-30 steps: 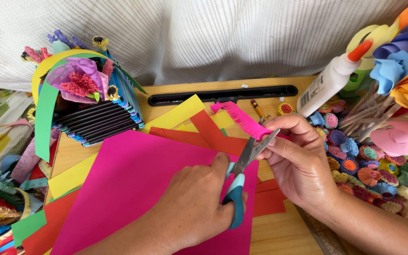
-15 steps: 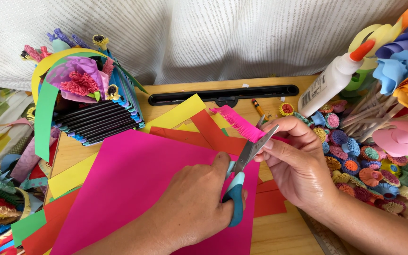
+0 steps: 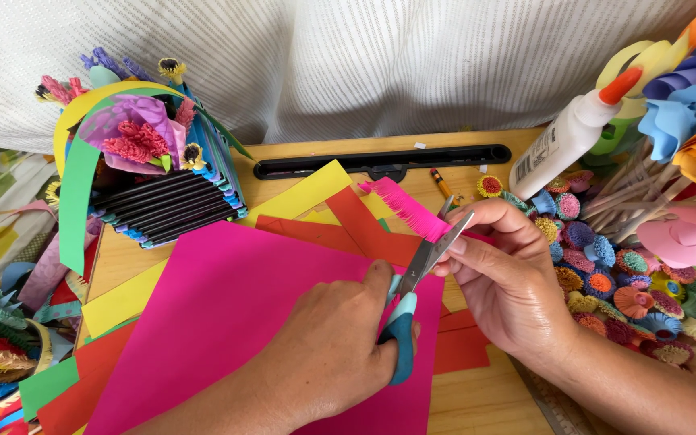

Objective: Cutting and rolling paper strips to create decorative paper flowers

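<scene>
My left hand [image 3: 324, 354] grips blue-handled scissors [image 3: 402, 330], whose blades point up and right over a large magenta paper sheet [image 3: 227, 314]. A narrow pink strip [image 3: 404, 205], cut into a fine fringe along one edge, is pinched in my right hand [image 3: 509, 282]. The strip's near end lies between the scissor blades, right at the fingertips. The blades are only slightly apart. Red and yellow sheets [image 3: 308, 193] lie under the magenta one on the wooden desk [image 3: 485, 403].
A paper basket with paper flowers [image 3: 155, 185] stands at the left. A white glue bottle with an orange cap [image 3: 561, 145] leans at the right among many rolled paper flowers [image 3: 606, 274]. A black slotted bar [image 3: 380, 161] and a pencil [image 3: 441, 184] lie behind.
The scissor blades have closed a little on the pink strip. My right hand has shifted slightly, and the strip's free end has swung up and left.
</scene>
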